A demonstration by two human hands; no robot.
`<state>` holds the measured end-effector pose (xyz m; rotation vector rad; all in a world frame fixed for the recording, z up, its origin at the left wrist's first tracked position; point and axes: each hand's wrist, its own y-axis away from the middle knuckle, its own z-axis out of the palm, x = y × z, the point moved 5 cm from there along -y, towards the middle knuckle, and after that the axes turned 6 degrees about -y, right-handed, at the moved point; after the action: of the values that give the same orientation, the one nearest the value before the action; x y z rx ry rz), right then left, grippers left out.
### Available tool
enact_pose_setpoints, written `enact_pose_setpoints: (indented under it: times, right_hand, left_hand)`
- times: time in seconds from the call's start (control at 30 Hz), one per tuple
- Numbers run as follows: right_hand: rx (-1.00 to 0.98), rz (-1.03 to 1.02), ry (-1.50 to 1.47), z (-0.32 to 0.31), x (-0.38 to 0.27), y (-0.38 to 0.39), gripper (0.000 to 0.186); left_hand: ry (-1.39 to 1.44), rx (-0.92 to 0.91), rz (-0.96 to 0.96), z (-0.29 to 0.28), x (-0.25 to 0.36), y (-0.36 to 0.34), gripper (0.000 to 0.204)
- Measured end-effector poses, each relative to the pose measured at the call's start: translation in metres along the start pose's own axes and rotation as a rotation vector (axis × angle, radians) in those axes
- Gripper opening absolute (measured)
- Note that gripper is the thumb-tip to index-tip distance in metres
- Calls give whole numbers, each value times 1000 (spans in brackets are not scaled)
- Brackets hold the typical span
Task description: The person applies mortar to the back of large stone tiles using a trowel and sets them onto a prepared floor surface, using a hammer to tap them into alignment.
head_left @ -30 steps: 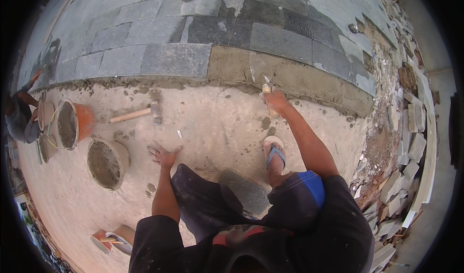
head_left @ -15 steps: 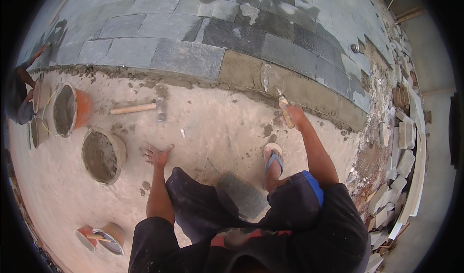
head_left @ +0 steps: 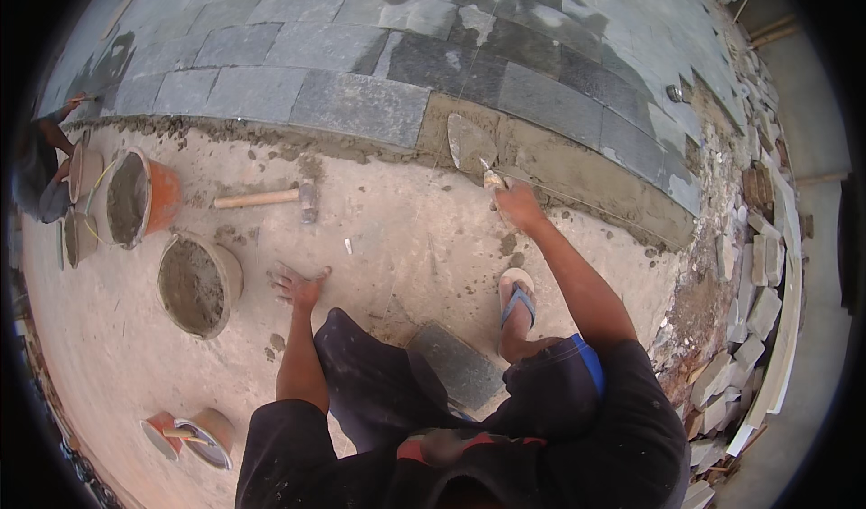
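My right hand (head_left: 518, 206) is closed round the handle of a trowel (head_left: 470, 143). Its pointed blade lies over the left part of a bed of wet mortar (head_left: 577, 168), just right of the last grey stone tile (head_left: 361, 108) in the front row. A thin string runs along the mortar's near edge. My left hand (head_left: 298, 286) rests on the floor with fingers spread, holding nothing. Close by on its left stands a bucket of mortar (head_left: 194, 284). Farther off lies a mallet (head_left: 271, 198) with a wooden handle.
Orange bucket (head_left: 162, 193) with mortar stands at the left, near another person (head_left: 45, 166) whose hand touches the tiles. Two small buckets (head_left: 212, 432) sit lower left. A loose dark tile (head_left: 456, 365) lies between my legs. Broken stone pieces (head_left: 762, 311) are heaped along the right.
My right hand has carried the trowel leftward along the mortar, toward the laid tile. The left hand stays planted on the floor. The whole view has shifted slightly.
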<state>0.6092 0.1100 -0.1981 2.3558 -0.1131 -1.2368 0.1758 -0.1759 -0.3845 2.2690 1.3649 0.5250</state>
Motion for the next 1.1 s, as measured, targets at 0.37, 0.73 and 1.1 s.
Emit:
enact_pose_setpoints:
  times: [0.37, 0.73, 1.1]
  right_hand:
    - [94, 21, -138, 26, -19, 1, 25]
    - [66, -27, -43, 18, 10, -4, 31]
    - [11, -64, 94, 43, -16, -34, 41]
  left_hand:
    - [-20, -3, -17, 0, -7, -3, 145]
    - [-19, 10, -6, 2, -2, -2, 146]
    - [-27, 6, -26, 5, -6, -7, 145]
